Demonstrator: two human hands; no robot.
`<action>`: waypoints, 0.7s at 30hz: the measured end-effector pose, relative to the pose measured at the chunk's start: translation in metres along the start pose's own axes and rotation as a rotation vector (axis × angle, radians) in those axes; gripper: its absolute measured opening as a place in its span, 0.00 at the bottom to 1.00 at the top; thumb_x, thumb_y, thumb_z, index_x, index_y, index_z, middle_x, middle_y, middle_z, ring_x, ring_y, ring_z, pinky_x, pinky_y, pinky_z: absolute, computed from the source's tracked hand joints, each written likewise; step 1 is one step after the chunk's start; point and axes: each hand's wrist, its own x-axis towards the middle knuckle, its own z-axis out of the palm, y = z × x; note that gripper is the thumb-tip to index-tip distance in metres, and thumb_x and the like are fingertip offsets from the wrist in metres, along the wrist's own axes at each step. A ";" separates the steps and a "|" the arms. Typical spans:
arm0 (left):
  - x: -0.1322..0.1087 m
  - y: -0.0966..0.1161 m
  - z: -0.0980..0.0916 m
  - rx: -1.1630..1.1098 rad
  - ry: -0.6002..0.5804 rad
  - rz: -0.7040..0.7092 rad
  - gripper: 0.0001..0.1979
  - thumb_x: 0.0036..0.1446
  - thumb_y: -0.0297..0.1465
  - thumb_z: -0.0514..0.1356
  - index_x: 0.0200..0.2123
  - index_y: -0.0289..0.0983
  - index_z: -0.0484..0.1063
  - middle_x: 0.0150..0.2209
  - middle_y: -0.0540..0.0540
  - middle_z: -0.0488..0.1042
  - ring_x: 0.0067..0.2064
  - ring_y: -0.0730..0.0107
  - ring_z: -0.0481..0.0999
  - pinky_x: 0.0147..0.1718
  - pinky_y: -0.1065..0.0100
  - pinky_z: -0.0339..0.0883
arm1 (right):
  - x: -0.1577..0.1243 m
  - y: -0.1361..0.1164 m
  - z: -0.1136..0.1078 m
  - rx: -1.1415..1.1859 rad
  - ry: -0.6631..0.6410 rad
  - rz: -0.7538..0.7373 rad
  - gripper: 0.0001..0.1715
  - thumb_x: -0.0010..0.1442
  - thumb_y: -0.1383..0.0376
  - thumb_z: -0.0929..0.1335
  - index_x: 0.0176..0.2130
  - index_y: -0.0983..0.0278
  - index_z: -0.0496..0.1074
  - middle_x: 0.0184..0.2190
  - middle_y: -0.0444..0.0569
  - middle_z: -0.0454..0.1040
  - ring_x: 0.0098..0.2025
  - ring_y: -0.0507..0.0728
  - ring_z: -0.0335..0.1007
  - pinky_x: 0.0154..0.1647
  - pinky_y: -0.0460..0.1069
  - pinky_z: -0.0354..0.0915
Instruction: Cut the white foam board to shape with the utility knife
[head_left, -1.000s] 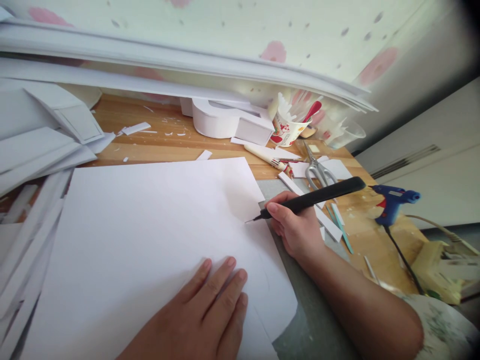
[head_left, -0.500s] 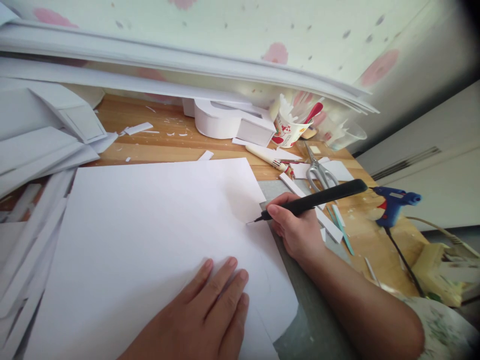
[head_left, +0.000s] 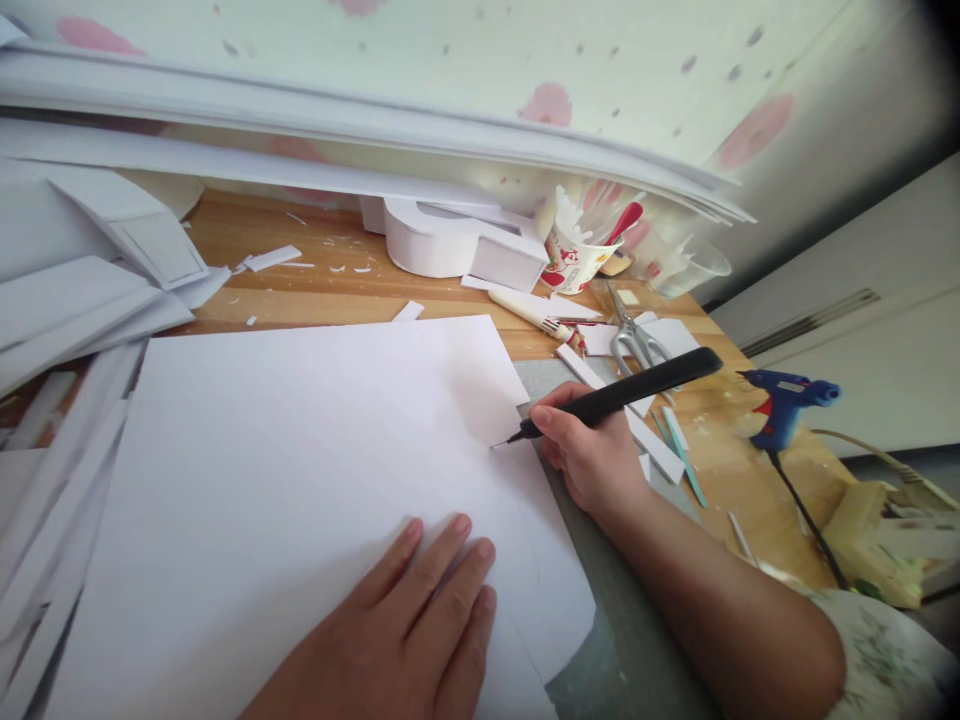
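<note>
Black pen-shaped tool [head_left: 637,387] meets white sheet [head_left: 300,430]

In the head view, the right hand [head_left: 592,450] grips the black pen-shaped tool between thumb and fingers, its thin tip at the sheet's surface, just in from the sheet's right edge; the left hand [head_left: 405,620] grasps nothing, lying palm down with fingers extended on the sheet; the sheet lies flat on the near part of the wooden table [head_left: 300,295], its right side over a grey mat [head_left: 622,610]; white strips [head_left: 67,540] crowd its left edge; toward the table's far right corner stand a printed paper cup [head_left: 574,262] and, nearer, scissors [head_left: 634,340]; by the table's right edge rests a blue glue gun [head_left: 784,415]; a hollow white form [head_left: 435,240] sits near the far edge.
</note>
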 end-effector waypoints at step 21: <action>0.001 0.001 -0.002 -0.010 -0.035 -0.014 0.14 0.61 0.35 0.53 0.47 0.39 0.69 0.53 0.46 0.73 0.57 0.61 0.65 0.61 0.57 0.46 | 0.002 0.001 0.000 0.145 0.010 0.068 0.13 0.45 0.61 0.74 0.24 0.63 0.68 0.10 0.36 0.59 0.12 0.46 0.49 0.10 0.43 0.45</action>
